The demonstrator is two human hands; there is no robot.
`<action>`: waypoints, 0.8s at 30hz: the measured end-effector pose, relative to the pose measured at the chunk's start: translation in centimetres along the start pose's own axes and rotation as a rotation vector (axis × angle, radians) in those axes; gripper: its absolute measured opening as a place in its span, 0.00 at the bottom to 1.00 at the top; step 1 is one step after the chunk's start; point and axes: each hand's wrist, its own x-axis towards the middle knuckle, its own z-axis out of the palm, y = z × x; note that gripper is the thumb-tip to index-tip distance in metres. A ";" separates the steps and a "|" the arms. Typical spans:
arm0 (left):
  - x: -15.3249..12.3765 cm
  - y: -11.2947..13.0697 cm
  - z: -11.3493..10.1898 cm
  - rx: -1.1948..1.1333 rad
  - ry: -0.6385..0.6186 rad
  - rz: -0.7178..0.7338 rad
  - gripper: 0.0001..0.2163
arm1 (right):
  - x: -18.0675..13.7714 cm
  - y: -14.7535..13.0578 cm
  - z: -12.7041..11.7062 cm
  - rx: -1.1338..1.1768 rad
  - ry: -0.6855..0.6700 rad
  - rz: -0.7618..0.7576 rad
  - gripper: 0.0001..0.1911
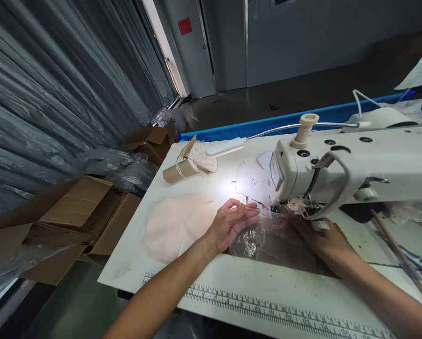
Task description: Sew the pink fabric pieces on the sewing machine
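My left hand (232, 221) lies at the left edge of a thin see-through piece (263, 238) on the white table (211, 278), thumb and forefinger pinched together just left of the needle area. My right hand (318, 240) rests flat on the same piece under the head of the white sewing machine (338, 174), fingers stretched toward the presser foot, partly hidden by the machine. A pale pink fabric piece (177, 223) lies flat to the left of my left hand.
A cardboard roll wound with lace trim (191, 165) lies at the table's far side. A gooseneck lamp (228, 147) shines on the needle area. Cardboard boxes (73, 216) and plastic bags stand on the floor left. A ruler strip (267, 306) runs along the front edge.
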 end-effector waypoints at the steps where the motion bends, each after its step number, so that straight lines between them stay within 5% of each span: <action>1: 0.0 0.0 0.0 0.009 0.007 0.000 0.17 | 0.0 -0.1 0.1 -0.027 0.040 -0.001 0.17; 6: 0.0 0.1 0.0 0.061 0.028 0.005 0.17 | 0.0 -0.1 0.9 -0.104 0.101 -0.074 0.18; 11: -0.6 -0.6 0.2 0.203 0.013 0.044 0.19 | -1.0 -0.4 -0.3 -0.179 -0.262 -0.196 0.21; 15: -2.1 -1.5 0.5 0.512 -0.088 -0.012 0.17 | -1.8 -0.4 -3.3 -0.226 -0.575 -0.108 0.16; 18: -2.9 -1.4 0.4 0.964 -0.115 0.086 0.11 | -1.4 -0.4 -4.8 -0.220 -0.421 -0.114 0.17; 22: -2.6 -0.4 0.2 1.635 -0.050 0.588 0.09 | -0.3 -0.9 -4.8 -0.466 -0.114 -0.197 0.16; 24: -2.3 -0.1 0.2 1.793 -0.121 0.782 0.10 | -0.1 -1.2 -4.5 -0.547 -0.032 -0.234 0.16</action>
